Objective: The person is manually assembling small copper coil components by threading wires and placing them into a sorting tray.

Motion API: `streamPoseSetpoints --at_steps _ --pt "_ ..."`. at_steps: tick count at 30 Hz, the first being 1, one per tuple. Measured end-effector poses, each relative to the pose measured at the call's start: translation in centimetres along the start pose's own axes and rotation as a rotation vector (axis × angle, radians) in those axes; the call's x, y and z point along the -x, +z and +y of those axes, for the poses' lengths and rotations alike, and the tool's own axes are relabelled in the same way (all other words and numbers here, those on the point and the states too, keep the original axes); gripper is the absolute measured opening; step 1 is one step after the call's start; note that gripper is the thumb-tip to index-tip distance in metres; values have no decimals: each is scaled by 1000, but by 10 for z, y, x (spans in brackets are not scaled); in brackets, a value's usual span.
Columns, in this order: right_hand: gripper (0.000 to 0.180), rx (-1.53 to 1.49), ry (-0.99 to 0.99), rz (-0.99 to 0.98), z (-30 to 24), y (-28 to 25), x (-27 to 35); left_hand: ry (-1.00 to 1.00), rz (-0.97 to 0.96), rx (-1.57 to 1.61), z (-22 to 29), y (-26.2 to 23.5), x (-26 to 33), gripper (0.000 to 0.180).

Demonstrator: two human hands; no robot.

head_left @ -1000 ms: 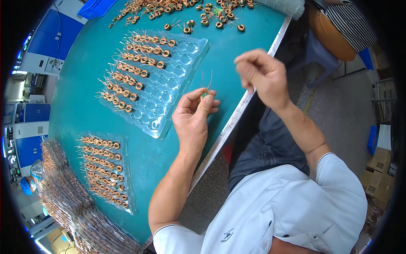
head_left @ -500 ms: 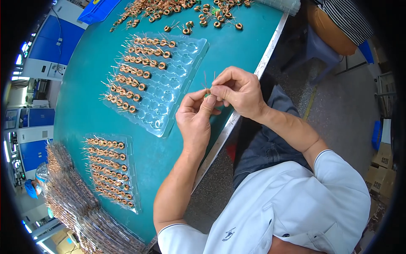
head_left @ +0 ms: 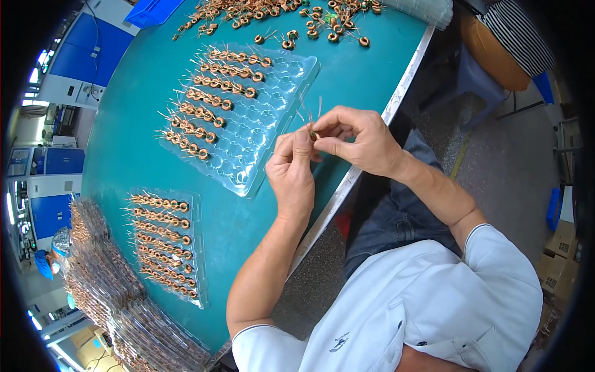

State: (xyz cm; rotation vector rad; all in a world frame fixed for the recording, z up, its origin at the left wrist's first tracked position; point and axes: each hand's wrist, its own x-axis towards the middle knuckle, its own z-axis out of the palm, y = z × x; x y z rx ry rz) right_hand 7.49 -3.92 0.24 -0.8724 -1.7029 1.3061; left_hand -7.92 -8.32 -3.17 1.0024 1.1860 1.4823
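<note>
Both hands meet over the counter's near edge, just right of centre. Left hand (head_left: 291, 177) pinches a small copper coil (head_left: 313, 134) between thumb and fingertips; right hand (head_left: 359, 139) is closed on the same coil from 3 o'clock, fingers curled over it. Coil mostly covered by fingertips, only a sliver and thin wire leads (head_left: 318, 108) sticking up at 12 o'clock show.

Counter (head_left: 136, 167) is teal, its pale metal edge (head_left: 347, 186) runs diagonally right under the wrists. Bare teal strip between hands and edge is narrow; more free surface at 9 o'clock between the two trays.

Clear blister tray (head_left: 260, 133) sits just at 10 o'clock of the hands, nearly touching the left fingers. It carries 5 rows of coils on its left half; right half pockets empty. Coils per row too small to count reliably.

Second clear tray (head_left: 164, 245) at 8 o'clock, well apart, looks full: about 8 rows, hard to separate.

Loose coil pile (head_left: 279, 15) at 12 o'clock along the far edge, cut off by the frame top; uncountable.

Stack of filled trays (head_left: 105, 291) at 7–8 o'clock, distorted by the lens rim, count unreadable. Blue bin (head_left: 155, 9) at 11 o'clock, cropped.
</note>
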Motion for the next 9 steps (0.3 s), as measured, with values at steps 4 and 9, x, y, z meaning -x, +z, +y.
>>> streamPoseSetpoints --at_steps 4,9 --pt "16 268 -208 -21 0 -11 -3 -20 39 112 7 8 2 22" --pt "17 342 -164 -60 6 -18 1 -57 25 -4 7 7 5 19"
